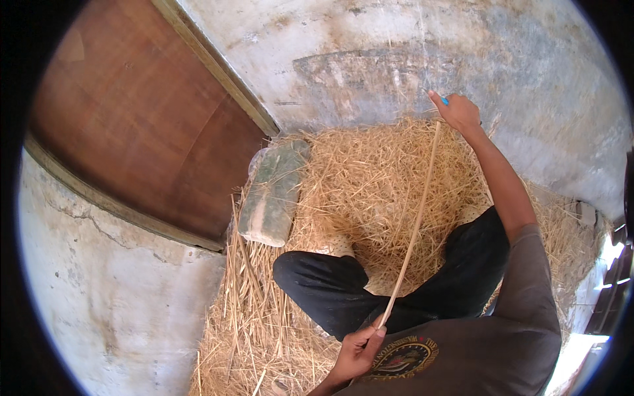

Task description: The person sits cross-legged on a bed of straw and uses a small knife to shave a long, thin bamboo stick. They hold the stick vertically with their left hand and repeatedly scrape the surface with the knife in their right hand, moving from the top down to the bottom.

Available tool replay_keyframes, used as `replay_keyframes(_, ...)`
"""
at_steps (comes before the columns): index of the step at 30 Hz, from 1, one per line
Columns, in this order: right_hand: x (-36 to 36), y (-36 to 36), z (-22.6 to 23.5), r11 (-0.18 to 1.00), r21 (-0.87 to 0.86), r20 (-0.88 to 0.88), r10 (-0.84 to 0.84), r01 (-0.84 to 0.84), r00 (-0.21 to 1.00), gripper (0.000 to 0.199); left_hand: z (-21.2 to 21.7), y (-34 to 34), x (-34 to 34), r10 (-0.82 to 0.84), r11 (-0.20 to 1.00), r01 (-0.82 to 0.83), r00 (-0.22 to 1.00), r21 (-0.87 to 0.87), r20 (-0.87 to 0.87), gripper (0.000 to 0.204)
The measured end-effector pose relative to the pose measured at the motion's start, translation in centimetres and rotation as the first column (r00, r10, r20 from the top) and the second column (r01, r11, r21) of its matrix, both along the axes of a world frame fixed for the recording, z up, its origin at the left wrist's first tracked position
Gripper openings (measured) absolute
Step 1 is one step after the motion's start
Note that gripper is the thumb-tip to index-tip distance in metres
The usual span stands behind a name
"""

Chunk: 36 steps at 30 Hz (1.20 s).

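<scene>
In my left hand point(360, 353), close to my body, the fingers are closed around the lower end of a long, thin pale stalk point(415, 237). The stalk slants up and away over my lap, and its far end stops just short of my right hand point(459, 112). That arm is stretched out toward the wall. Its fingers are wrapped round a small blue-handled tool point(445, 101); most of the tool is hidden by the hand, so I cannot make out its kind. My crossed legs in dark trousers point(323, 284) lie beneath the stalk.
Loose straw point(370, 171) covers the ground in front of me and around my legs. A greenish, worn block point(267, 195) lies left of it, by a brown door point(158, 119). Long stalks point(247, 297) lie at left. A stained plaster wall point(370, 72) rises beyond the straw.
</scene>
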State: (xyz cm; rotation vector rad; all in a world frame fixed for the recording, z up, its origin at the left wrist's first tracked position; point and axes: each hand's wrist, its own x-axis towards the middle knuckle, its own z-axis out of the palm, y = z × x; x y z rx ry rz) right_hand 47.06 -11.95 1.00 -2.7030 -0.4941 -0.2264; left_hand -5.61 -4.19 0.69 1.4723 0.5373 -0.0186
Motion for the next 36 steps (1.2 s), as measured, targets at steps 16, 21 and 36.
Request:
replay_keyframes(16, -23.1, 1.5, -2.7, 0.762, 0.023, 0.034, 0.646, -0.647, 0.762, 0.067, -0.7, 2.9, 4.1, 0.058, 0.843, -0.156, 0.978, 0.515, 0.202, 0.022)
replay_keyframes(21, -24.4, 0.9, -3.0, 0.703, -0.068, 0.127, 0.71, -0.708, 0.693, 0.066, -0.4, 2.0, 3.8, 0.066, 0.902, -0.131, 0.984, 0.412, 0.168, 0.023)
replay_keyframes(36, -17.5, 0.7, -3.0, 0.923, -0.052, -0.057, 0.378, -0.381, 0.924, 0.076, -2.2, 0.7, 2.7, 0.039, 0.953, -0.096, 0.979, 0.289, 0.198, 0.03)
